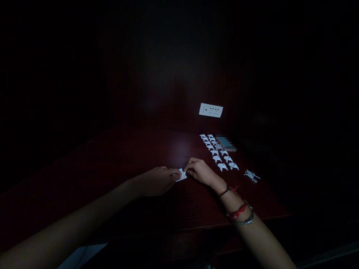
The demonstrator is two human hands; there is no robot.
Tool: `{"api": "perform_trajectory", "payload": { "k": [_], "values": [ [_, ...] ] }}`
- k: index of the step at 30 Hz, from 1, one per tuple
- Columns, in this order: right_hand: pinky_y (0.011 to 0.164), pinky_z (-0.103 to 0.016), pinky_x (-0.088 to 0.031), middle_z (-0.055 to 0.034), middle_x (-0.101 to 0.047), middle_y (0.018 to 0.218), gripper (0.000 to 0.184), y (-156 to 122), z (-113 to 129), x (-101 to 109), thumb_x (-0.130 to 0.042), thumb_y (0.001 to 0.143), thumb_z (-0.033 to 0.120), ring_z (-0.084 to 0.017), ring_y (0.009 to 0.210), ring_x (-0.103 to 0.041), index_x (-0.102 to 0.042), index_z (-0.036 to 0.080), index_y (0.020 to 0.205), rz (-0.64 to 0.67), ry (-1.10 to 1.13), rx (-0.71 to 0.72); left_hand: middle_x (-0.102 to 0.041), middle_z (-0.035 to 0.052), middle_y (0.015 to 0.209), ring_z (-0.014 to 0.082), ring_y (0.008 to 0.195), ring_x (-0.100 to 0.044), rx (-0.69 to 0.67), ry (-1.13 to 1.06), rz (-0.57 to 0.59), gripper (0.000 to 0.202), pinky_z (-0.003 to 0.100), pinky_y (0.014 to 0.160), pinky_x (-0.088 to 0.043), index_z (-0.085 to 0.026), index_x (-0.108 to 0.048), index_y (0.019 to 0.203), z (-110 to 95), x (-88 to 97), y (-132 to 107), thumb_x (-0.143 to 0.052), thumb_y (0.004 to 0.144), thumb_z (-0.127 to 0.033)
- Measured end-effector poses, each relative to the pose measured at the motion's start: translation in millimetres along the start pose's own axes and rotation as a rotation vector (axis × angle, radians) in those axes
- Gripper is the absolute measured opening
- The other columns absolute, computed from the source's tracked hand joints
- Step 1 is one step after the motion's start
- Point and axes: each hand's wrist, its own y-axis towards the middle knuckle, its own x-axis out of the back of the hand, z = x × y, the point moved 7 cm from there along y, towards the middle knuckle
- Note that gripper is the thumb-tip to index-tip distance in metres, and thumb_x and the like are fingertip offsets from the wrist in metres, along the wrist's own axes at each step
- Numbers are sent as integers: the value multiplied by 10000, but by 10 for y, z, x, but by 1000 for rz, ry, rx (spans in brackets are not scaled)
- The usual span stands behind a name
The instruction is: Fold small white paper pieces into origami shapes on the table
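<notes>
The left hand [157, 181] and the right hand [200, 172] meet over the middle of the dark red tabletop [117, 168], with a small white paper [181, 175] between them. The left fingers [174, 173] are closed on the paper's left edge. The right fingers [190, 170] are curled down and pinch its right edge. The paper lies low, on or just above the wood (which of the two I cannot tell), and most of it is covered by the fingertips, so its folds cannot be read.

Behind and to the right of the right hand, folded paper shapes [218, 153] lie on the tabletop in two rows running away from the person. A blurred patch [226, 144] sits at the far end of the rows, and what is under it cannot be made out. A separate crumpled white scrap [251, 175] lies apart, farther right, near the edge. A white socket plate [211, 110] shows on the dark wall beyond.

Red threads and a metal bangle [244, 220] circle the right wrist. The room is very dim. Both forearms run off the bottom of the view, and a pale sheet [81, 256] at the lower left is cut off there.
</notes>
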Motion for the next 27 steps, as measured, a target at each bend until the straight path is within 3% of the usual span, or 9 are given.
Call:
{"api": "perform_trajectory", "payload": {
  "k": [3,11,20,27],
  "values": [
    [672,-187,-361,-29,-547,839,224,-29,107,-19,-443,749,88,-96,761,-507,-620,184,848,114,-82,136,-504,40,1081,146,886,-517,-62,-24,36,293,252,763,-364,-199,-435,1104,-14,-29,-10,-331,830,-189],
    [672,-191,-352,-29,-578,861,250,-65,190,-28,-404,788,125,-107,801,-524,-602,206,916,199,-182,179,-505,62,1086,157,899,-515,-80,-35,11,298,262,771,-352,-184,-448,1095,20,-53,-40,-320,826,-184],
    [646,-202,-357,-32,-599,861,234,-64,171,20,-462,735,126,-120,765,-533,-619,202,892,217,-188,132,-508,66,1077,168,893,-509,-66,-29,29,302,279,767,-351,-177,-448,1093,7,-37,-41,-337,813,-156],
    [717,-220,-369,-36,-592,865,251,-63,54,92,-428,743,111,-120,782,-529,-614,170,901,114,-160,78,-503,32,1067,159,875,-491,-46,-85,-10,270,281,783,-347,-202,-482,1040,47,-61,-48,-335,818,-157]
  ]
}}
